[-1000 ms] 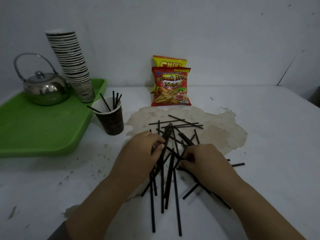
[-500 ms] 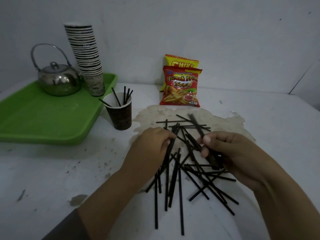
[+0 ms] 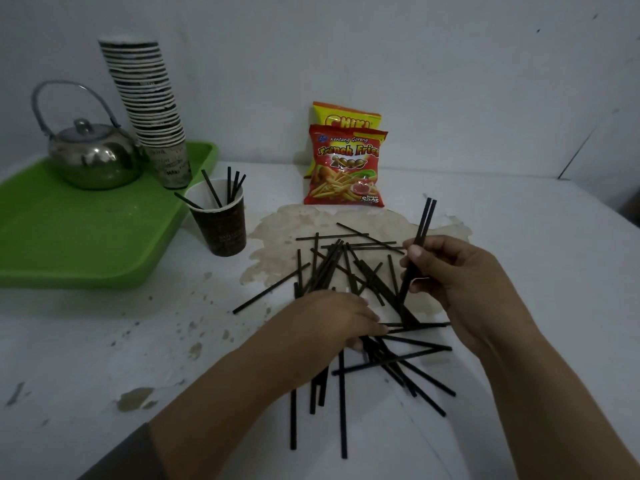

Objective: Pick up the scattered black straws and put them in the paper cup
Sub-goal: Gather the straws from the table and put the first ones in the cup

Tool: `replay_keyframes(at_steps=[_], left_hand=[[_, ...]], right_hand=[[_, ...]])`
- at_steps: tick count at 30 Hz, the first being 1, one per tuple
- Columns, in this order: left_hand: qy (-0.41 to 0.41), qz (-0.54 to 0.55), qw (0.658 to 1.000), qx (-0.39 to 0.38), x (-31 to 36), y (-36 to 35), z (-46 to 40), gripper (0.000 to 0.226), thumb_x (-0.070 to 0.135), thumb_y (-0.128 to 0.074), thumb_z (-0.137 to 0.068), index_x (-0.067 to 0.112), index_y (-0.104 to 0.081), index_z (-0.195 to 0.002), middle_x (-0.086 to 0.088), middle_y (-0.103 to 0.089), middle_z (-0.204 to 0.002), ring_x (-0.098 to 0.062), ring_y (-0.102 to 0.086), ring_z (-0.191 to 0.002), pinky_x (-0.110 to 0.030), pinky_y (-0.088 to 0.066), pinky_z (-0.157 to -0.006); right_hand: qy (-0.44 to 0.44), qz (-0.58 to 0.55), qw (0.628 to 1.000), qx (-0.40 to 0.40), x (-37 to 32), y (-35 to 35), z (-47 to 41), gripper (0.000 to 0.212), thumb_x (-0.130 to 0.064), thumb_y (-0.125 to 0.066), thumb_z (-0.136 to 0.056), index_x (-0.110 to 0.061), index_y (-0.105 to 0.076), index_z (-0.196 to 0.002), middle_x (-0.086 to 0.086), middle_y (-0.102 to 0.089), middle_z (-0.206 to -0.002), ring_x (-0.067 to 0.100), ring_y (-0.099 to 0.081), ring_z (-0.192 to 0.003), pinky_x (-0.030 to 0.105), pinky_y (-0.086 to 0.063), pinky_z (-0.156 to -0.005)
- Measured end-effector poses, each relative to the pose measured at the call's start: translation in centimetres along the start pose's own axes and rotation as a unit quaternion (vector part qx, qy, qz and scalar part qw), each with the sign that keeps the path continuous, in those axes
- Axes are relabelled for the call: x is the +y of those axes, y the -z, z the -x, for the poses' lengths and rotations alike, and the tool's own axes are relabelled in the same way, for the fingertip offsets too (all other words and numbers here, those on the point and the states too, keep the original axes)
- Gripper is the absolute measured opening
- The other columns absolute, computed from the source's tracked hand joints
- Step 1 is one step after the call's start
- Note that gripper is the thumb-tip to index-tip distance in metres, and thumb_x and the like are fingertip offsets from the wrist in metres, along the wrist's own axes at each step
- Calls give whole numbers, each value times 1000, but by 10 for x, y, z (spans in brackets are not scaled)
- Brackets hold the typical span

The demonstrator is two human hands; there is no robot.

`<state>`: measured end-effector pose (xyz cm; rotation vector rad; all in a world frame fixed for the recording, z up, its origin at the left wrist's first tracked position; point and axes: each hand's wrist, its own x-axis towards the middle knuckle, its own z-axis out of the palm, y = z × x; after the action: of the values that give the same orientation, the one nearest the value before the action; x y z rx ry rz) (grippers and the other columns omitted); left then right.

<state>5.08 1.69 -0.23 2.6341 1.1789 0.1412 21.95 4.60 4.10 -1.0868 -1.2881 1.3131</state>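
Note:
Several black straws (image 3: 346,268) lie scattered in a loose pile on the white table, over a brown stain. A dark brown paper cup (image 3: 221,226) stands upright left of the pile with several straws sticking out of it. My right hand (image 3: 460,282) is raised over the pile's right side, shut on two straws (image 3: 424,223) that point up and away. My left hand (image 3: 332,320) lies palm down on the near part of the pile, fingers pressed onto straws; whether it grips any is hidden.
A green tray (image 3: 86,251) at the left holds a steel kettle (image 3: 91,157) and a tall stack of paper cups (image 3: 149,109). Two snack bags (image 3: 346,164) lean against the wall behind the pile. The table's right edge (image 3: 623,220) is near.
My right hand has lifted two straws off the pile and tipped them upright. My left hand has slid nearer and to the right across the pile.

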Motion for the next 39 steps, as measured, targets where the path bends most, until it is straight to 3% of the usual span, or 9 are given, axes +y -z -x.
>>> replay_keyframes(at_steps=[4,7,10,14,20,25,30,34,39], left_hand=[[37,-34,998,-40,-4,-3,-4,32,13,-49,-93,5,-55,-123,-11,-54,-131,-20,-45,-124,-28,-26,-108],[-17,-22,994,108,-1,-1,9,24,1,-60,-74,-4,-67,-96,-21,-68,-98,-29,-64,-95,-38,-50,-88],[-29,-11,984,178,0,-2,14,25,-6,-65,-55,-2,-66,-80,-18,-68,-77,-28,-66,-73,-39,-54,-71],[-12,-1,983,186,0,1,14,37,-5,-71,-51,3,-63,-86,-12,-66,-80,-21,-60,-75,-28,-44,-72],[-21,32,950,311,0,9,25,26,16,-51,-84,7,-63,-105,-7,-69,-97,-9,-55,-95,-17,-42,-87],[62,149,872,463,2,19,28,27,7,-59,-85,11,-63,-111,-3,-71,-101,-2,-60,-97,-14,-47,-89],[108,405,758,500,-7,35,36,57,-2,-57,-85,48,-56,-112,8,-68,-88,-15,-66,-88,-29,-54,-84],[96,407,725,548,-17,57,49,71,-7,-57,-84,50,-43,-124,-1,-63,-82,-19,-66,-86,-36,-53,-88],[74,346,692,629,-31,95,70,64,-3,-59,-84,44,-47,-125,-20,-59,-87,-15,-69,-84,-23,-54,-79]], right_hand=[[22,28,999,-1,4,-4,1,13,-4,-61,-84,-15,-69,-83,2,-70,-64,11,-64,-59,20,-52,-53],[41,34,999,3,6,-4,1,14,-4,-61,-83,-16,-69,-85,2,-71,-66,13,-67,-64,22,-55,-57],[57,40,997,16,8,-4,0,14,-3,-62,-84,-16,-67,-87,2,-72,-69,15,-70,-70,24,-57,-63],[74,41,996,17,10,-6,0,15,-2,-61,-84,-16,-66,-85,4,-73,-74,18,-70,-74,25,-58,-66],[82,5,997,7,5,3,-3,16,1,-58,-84,-14,-66,-86,3,-74,-75,20,-71,-76,26,-58,-69],[83,-56,995,28,-1,17,-7,29,4,-56,-85,-15,-58,-108,6,-75,-77,26,-72,-80,25,-58,-68],[128,-18,991,19,3,-1,0,68,7,-57,-84,-40,-37,-129,9,-74,-81,21,-71,-79,25,-57,-67],[150,34,988,13,6,-28,1,77,5,-59,-83,-48,-32,-131,11,-70,-80,19,-70,-77,26,-58,-68],[217,100,971,-5,-17,-79,-21,63,-1,-62,-83,-46,-39,-121,6,-67,-81,16,-70,-73,21,-54,-61]])
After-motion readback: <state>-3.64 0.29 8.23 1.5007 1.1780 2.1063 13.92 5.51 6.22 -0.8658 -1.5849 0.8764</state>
